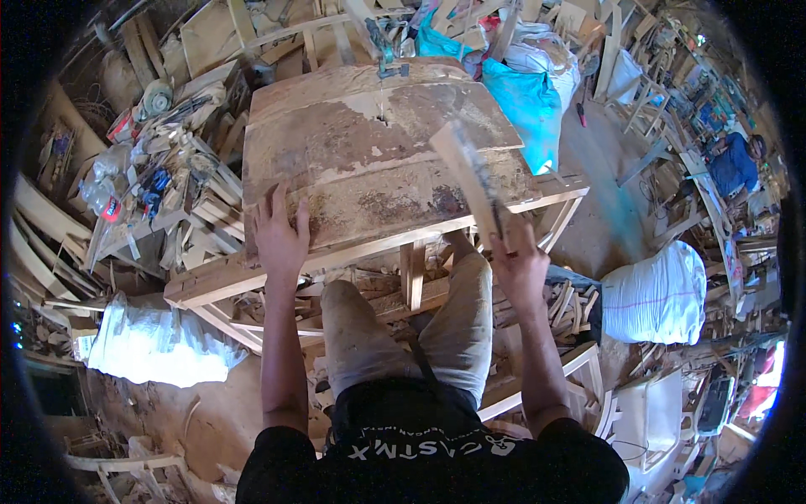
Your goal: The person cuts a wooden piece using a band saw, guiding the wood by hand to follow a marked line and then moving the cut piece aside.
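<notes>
My left hand (280,233) lies on the near left corner of a worn, patchy brown wooden board (336,147), fingers spread and pointing away from me. Closed around the lower end of a short flat wooden strip (467,175) is my right hand (519,262), at the board's near right side. The strip tilts up and to the left, over the board, a little blurred; I cannot tell whether it touches the surface. Its right edge looks dark. A pale wooden rail (336,256) runs along the board's near edge.
A blue clamp (391,69) sits at the board's far edge. Timber offcuts (197,164) crowd the left. A turquoise sack (527,105), a white woven sack (655,294) and white plastic wrapping (159,344) stand around the bench. Another person (732,168) is at the far right.
</notes>
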`<state>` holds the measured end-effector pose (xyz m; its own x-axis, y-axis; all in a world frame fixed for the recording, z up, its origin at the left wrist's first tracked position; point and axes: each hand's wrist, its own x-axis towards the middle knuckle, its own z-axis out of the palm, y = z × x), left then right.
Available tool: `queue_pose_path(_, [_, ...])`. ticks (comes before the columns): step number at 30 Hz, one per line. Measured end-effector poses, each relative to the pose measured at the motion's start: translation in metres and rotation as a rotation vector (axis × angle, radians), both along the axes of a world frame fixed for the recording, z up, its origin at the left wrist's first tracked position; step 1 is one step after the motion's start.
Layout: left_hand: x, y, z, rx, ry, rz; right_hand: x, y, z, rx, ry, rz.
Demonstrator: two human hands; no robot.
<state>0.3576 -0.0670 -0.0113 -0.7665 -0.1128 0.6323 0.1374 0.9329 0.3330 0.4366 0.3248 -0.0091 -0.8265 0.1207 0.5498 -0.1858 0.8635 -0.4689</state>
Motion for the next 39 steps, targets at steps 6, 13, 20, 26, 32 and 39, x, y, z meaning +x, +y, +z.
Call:
queue_pose_path(6, [0.0, -0.006, -0.006, -0.066, -0.027, 0.041, 0.0, -0.029, 0.013, -1.247, -0.376, 0.221])
queue_pose_path(13, [-0.001, -0.004, -0.003, -0.023, -0.051, 0.024, 0.004, -0.047, -0.022, -1.817, -0.388, 0.448])
queue_pose_path(20, [0.001, 0.0, 0.0, -0.033, -0.046, 0.038, 0.011, -0.064, -0.023, -2.007, -0.414, 0.631])
queue_pose_path(26, [-0.003, -0.004, -0.007, -0.039, -0.035, 0.038, 0.014, -0.064, -0.032, -2.03, -0.46, 0.648])
queue_pose_path(32, [-0.006, -0.007, -0.008, -0.045, -0.017, 0.028, 0.008, -0.082, -0.006, -1.619, -0.414, 0.399])
queue_pose_path(39, [-0.001, -0.011, -0.008, -0.001, -0.015, 0.027, -0.03, -0.094, 0.016, 0.004, 0.095, 0.213])
